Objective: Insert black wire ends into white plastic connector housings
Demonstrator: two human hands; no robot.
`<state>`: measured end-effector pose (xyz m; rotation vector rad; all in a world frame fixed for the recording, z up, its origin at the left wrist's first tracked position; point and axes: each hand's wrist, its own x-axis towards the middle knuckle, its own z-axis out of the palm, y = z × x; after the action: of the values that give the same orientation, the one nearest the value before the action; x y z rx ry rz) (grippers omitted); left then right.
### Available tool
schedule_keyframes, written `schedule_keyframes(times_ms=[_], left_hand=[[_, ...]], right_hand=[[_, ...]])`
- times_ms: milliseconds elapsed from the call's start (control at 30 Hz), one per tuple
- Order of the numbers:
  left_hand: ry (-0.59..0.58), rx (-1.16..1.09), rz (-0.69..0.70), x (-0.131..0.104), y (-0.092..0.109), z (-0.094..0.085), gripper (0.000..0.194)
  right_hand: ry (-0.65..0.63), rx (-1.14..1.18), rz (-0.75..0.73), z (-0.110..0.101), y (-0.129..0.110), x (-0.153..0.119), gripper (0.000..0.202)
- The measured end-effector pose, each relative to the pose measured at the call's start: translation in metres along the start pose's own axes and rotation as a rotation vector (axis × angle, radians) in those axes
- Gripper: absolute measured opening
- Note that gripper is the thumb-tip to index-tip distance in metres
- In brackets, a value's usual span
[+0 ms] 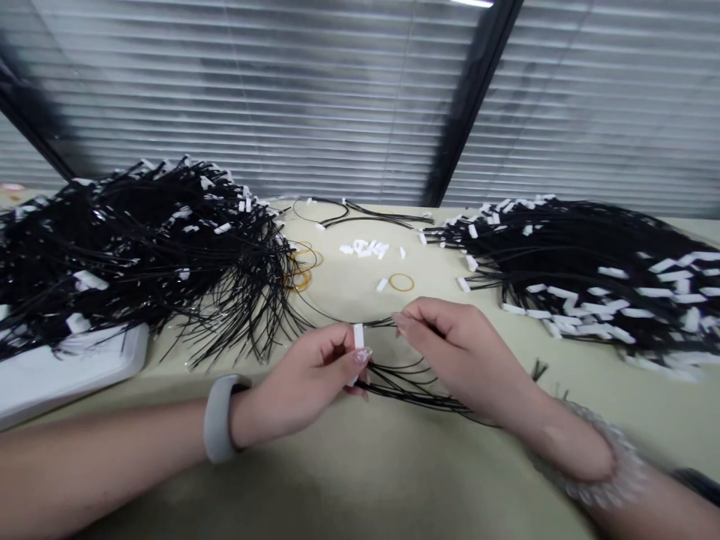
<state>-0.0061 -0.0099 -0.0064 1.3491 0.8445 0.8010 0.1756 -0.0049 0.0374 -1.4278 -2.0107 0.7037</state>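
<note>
My left hand [315, 375], with a grey band at its wrist, pinches an upright white connector [358, 337] near the middle of the view. Several black wires [416, 394] run from the connector to the right, passing below my right hand. The fingertips of my right hand [450, 337] are pressed together on the end of a thin black wire [379, 323], just right of the connector and slightly above it. The fingers of my left hand hide the connector's middle.
A large heap of black wires [196, 247] lies at left, partly above a white tray [73, 371]. Another wire pile [585, 255] with white connectors is at right. Loose white connectors [368, 248] and a rubber band [401, 282] lie between them. Blinds [315, 90] stand behind the table.
</note>
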Motion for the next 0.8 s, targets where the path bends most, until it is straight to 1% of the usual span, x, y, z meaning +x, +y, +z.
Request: schedule_keyframes(times_ms=[233, 400, 567, 667, 800], left_hand=[[-0.006, -0.009, 0.009, -0.0001, 0.0000, -0.0003, 0.020], [-0.012, -0.035, 0.005, -0.0019, 0.0012, 0.0007, 0.021], [-0.015, -0.020, -0.006, -0.0013, 0.0017, 0.0011, 0.021], [-0.027, 0.002, -0.002, -0.0017, 0.0019, 0.0006, 0.021], [-0.045, 0.043, 0.019, -0.0032, 0.0026, 0.0003, 0.022]], right_hand=[[-0.009, -0.008, -0.010, 0.0003, 0.0004, -0.0013, 0.032], [0.008, -0.023, -0.023, 0.0010, 0.0011, -0.0020, 0.032], [-0.070, 0.024, -0.018, 0.0005, -0.0020, -0.0019, 0.030], [-0.074, 0.043, -0.005, 0.0005, -0.0019, -0.0013, 0.029], [-0.096, 0.005, -0.066, 0.0026, 0.0006, -0.0016, 0.025]])
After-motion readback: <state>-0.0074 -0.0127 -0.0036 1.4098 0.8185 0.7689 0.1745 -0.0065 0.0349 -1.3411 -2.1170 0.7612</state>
